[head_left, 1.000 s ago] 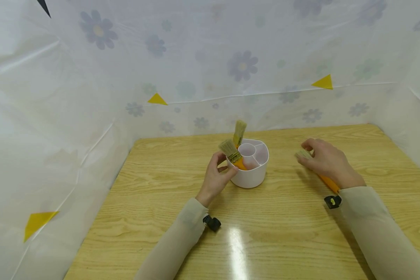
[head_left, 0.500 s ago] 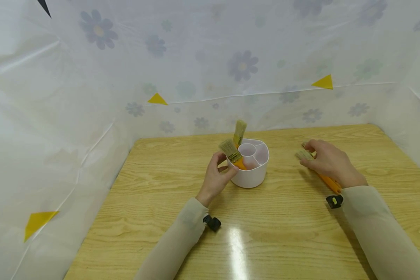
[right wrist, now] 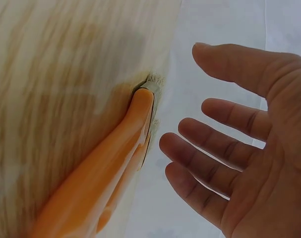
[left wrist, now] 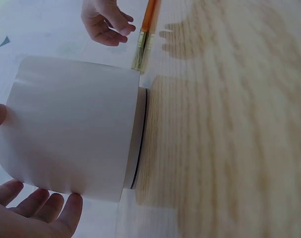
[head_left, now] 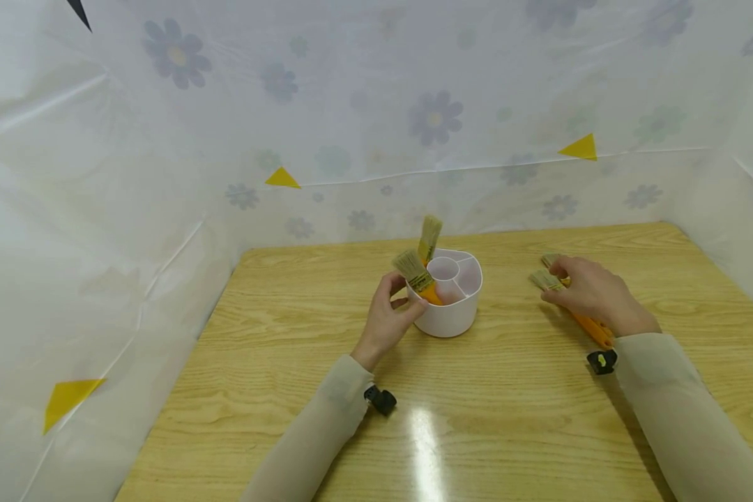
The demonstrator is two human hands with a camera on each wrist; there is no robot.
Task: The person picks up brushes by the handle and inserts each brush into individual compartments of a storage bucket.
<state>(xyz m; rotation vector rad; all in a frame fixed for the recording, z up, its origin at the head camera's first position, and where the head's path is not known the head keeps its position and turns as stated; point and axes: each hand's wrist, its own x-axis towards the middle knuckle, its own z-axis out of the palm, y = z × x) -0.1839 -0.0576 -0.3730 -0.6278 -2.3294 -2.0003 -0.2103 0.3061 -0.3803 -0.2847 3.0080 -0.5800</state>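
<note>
On table (head_left: pixel 508 425), left hand (head_left: pixel 384 326) grips white cup (head_left: pixel 447 322), thumb and fingertips bent against sides; front brush (head_left: pixel 419 277) and rear brush (head_left: pixel 429 238) stand tilted inside. Right hand (head_left: pixel 592 294), fingers spread loosely, holding nothing, hovers beside loose brushes (head_left: pixel 592 330), right of cup. Step in hand: likely picking up brush. Next move calls for closing fingers round one handle, cup steady.

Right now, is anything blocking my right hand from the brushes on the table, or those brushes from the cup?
Nothing visible blocks either: your right hand hovers over the brushes, and only bare table lies between them and the cup. Your left hand holds the cup's left side, away from that path.
</note>
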